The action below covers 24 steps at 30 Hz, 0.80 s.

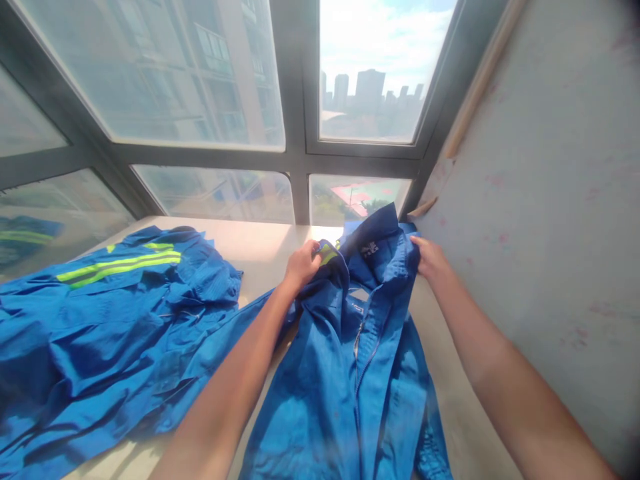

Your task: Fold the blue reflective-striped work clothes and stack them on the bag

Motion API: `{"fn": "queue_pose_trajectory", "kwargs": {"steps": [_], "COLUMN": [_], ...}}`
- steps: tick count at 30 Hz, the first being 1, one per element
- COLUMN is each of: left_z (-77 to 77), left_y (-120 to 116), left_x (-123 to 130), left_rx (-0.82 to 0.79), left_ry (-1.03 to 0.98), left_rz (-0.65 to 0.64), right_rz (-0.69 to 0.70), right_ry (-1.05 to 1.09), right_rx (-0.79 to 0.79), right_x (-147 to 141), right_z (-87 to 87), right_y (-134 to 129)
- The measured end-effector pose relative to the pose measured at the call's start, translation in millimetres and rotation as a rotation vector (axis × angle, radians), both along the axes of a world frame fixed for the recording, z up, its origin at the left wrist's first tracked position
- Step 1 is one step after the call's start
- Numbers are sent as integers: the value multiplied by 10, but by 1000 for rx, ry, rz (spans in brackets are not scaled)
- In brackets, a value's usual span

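A blue jacket [320, 373] with a zip down its front lies spread in the middle, its collar [377, 230] at the far end and a small pale print inside the neck. My left hand [301, 265] is closed on the jacket's left shoulder, beside a yellow-green reflective patch. On the other side, my right hand [430, 257] pinches the fabric near the right shoulder. Both hands hold the cloth slightly up. To the left lies a second blue garment [125, 327], crumpled, with yellow-green and grey reflective stripes.
The garments lie on a pale sill [260, 250] below large windows with grey frames [296, 100]. A light wall [555, 220] with faint pink marks stands close on the right, with a loose strip at its edge.
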<state>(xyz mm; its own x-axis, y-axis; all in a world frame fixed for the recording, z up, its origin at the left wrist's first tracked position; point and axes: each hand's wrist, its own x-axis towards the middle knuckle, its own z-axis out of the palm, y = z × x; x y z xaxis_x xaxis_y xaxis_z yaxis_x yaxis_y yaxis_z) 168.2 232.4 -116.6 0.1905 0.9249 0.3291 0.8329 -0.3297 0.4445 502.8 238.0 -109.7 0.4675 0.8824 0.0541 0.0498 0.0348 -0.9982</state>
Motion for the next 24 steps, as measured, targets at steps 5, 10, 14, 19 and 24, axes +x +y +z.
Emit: {"fn": "queue_pose_trajectory", "kwargs": {"steps": [5, 10, 14, 19, 24], "left_z": [420, 581, 470, 374, 351], "left_y": [-133, -387, -600, -763, -801], "left_x": [73, 325, 338, 359, 465], "left_rx": [-27, -17, 3, -3, -34], "left_ry": [-74, -46, 22, 149, 180], "left_rz": [-34, -121, -120, -127, -127], "right_rz": [-88, 190, 128, 91, 135], "right_ry": [-540, -837, -781, -840, -1068], "right_rx": [235, 292, 343, 358, 321], "right_x": [-458, -1138, -1247, -1186, -1255], "right_z": [277, 173, 29, 12, -48], "right_y": [-323, -703, -882, -1052, -1134]}}
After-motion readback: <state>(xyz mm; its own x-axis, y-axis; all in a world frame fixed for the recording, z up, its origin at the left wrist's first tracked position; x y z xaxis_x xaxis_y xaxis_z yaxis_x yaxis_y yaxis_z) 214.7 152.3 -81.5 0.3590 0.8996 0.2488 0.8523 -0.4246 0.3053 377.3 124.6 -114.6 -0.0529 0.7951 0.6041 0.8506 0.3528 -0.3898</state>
